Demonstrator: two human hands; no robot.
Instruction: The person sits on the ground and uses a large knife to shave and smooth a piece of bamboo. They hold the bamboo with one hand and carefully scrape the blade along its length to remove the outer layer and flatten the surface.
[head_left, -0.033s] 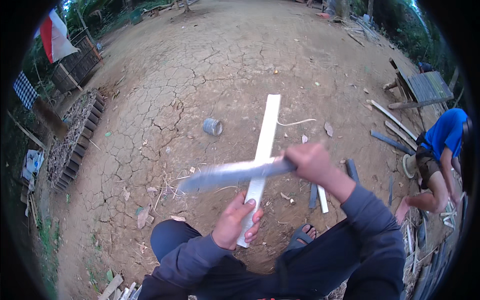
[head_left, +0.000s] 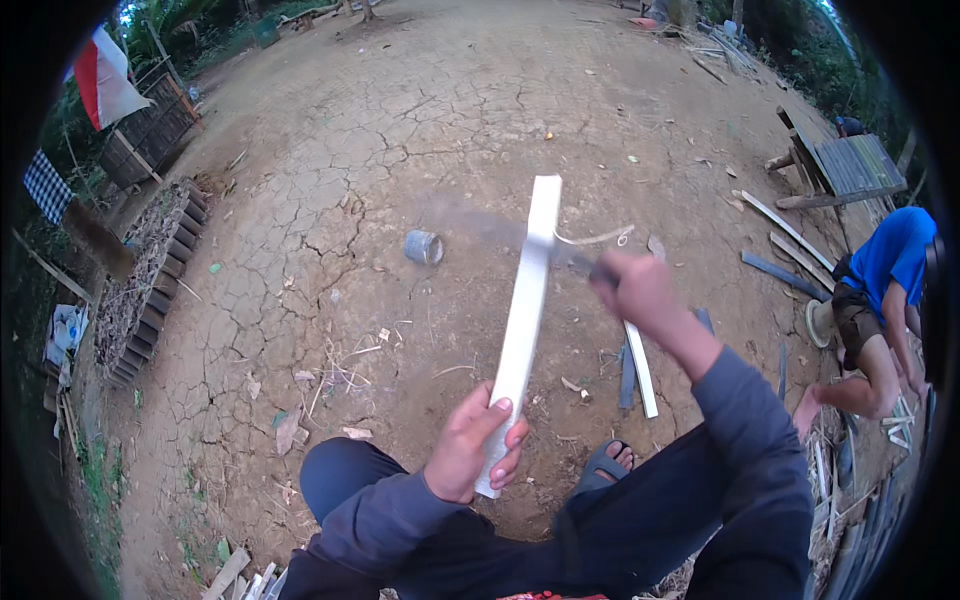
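My left hand (head_left: 474, 442) is closed around the near end of a long pale slat (head_left: 525, 320), wood or bamboo, which slants up and away from me. My right hand (head_left: 640, 290) grips the handle of a machete (head_left: 570, 257). Motion blurs its blade, which crosses the slat near the far end. A thin curled shaving (head_left: 600, 238) hangs off the slat's right side by the blade.
A grey jar or can (head_left: 423, 247) lies on the cracked earth. Another pale strip (head_left: 641, 372) and a dark strip (head_left: 627, 375) rest right of my sandalled foot (head_left: 606, 465). At right, a person in blue (head_left: 890, 260) bends over near strips and a slatted bench (head_left: 858, 165).
The machete has moved away from me along the slat, from its lower half to near its far end. My right hand went with it. The shaving has curled more.
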